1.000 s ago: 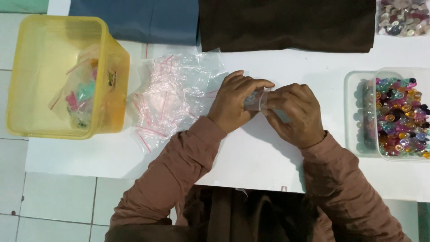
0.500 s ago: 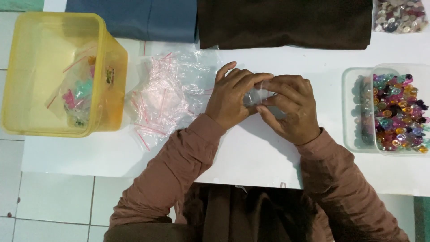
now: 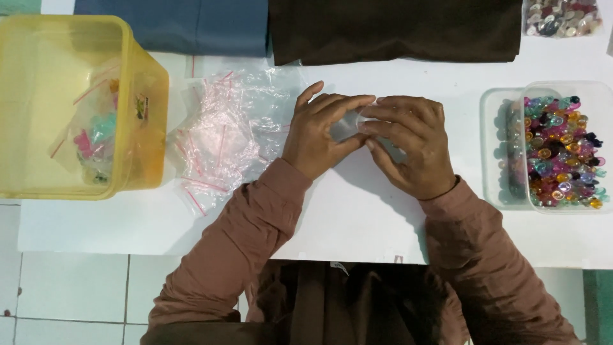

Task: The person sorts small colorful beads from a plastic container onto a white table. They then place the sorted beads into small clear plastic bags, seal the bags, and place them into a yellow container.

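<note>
pinching a small clear bag (image 3: pixel 350 124) lying crosswise between both hands' fingers (image 3: pixel 357 102).

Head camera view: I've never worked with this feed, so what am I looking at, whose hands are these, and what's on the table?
The one picture comes from a camera worn on a person's head, looking straight down at a white table. No machine is involved: the left hand and right hand are the wearer's own, in brown sleeves. Together they pinch a small clear plastic bag, mostly hidden by fingers. Left of them lies a pile of empty clear bags with red strips, then a yellow tub holding some filled bags. On the right, a clear container holds colourful beads. Blue cloth and dark brown cloth lie along the far edge.
</note>
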